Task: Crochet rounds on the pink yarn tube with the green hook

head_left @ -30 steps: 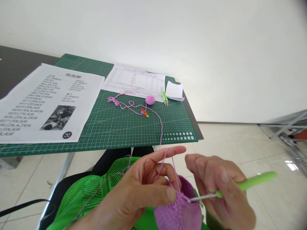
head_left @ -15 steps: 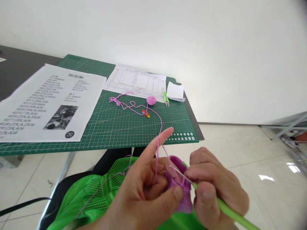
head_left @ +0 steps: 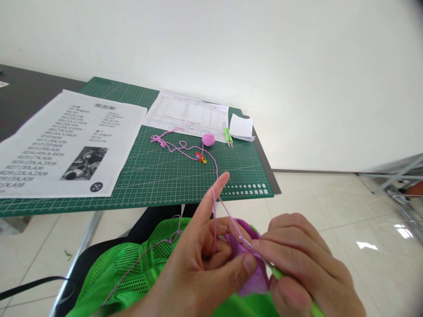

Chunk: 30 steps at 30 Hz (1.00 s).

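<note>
My left hand (head_left: pixel 211 251) pinches a pink-purple crochet piece (head_left: pixel 256 281) between thumb and fingers. Its index finger points up with pink yarn (head_left: pixel 228 212) looped over it and running down to the work. In my right hand (head_left: pixel 304 255) is a crochet hook (head_left: pixel 279 273) with a green handle and a metal shaft. The hook's tip lies at the top edge of the piece, close to my left thumb, with yarn along it. Fingers hide part of the piece and most of the handle.
On the green cutting mat (head_left: pixel 158 176) lie a pink yarn ball (head_left: pixel 208 140), several stitch markers (head_left: pixel 201 157), green thread snips (head_left: pixel 228 138), a white paper stack (head_left: pixel 242 127), a printed form (head_left: pixel 188 112) and a pattern sheet (head_left: pixel 82 141). A green mesh garment (head_left: pixel 132 259) covers my lap.
My right hand has turned and shifted slightly right and down, with the hook lower against the piece. My left index finger has moved a little left, bringing its yarn along.
</note>
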Each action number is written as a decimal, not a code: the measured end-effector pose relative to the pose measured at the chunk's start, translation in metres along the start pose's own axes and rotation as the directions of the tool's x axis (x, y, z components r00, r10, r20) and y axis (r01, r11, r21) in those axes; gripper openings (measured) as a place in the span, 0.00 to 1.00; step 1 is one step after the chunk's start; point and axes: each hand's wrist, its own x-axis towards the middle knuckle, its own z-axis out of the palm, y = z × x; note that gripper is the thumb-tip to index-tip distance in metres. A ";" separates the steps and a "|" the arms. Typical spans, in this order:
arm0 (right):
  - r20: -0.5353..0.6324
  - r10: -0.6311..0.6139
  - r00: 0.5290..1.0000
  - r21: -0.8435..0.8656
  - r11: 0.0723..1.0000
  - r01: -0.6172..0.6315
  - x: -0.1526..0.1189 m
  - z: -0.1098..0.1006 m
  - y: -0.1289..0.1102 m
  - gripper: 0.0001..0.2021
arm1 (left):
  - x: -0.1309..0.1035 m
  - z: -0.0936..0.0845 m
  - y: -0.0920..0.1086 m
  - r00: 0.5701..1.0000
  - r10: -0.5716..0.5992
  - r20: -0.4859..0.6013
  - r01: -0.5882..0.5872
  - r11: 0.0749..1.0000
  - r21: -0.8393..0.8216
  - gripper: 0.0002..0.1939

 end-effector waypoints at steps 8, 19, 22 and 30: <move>-0.146 0.009 0.989 0.024 1.000 -0.006 -0.024 0.014 0.011 0.17 | 0.004 0.002 0.007 0.979 -0.035 -0.199 -0.028 0.952 -0.306 0.18; -0.111 0.146 0.983 0.019 0.989 -0.145 -0.032 0.001 0.014 0.17 | 0.005 -0.011 -0.003 1.000 -0.030 0.008 0.031 0.998 -0.060 0.15; -0.120 0.159 0.980 0.068 0.986 -0.152 -0.029 0.004 0.017 0.17 | 0.003 -0.011 -0.004 1.000 0.008 -0.005 -0.008 1.000 -0.001 0.14; -0.107 0.433 0.895 0.367 0.854 -0.369 -0.015 0.017 0.009 0.15 | 0.002 -0.002 -0.001 0.970 0.165 -0.178 -0.143 0.981 0.131 0.20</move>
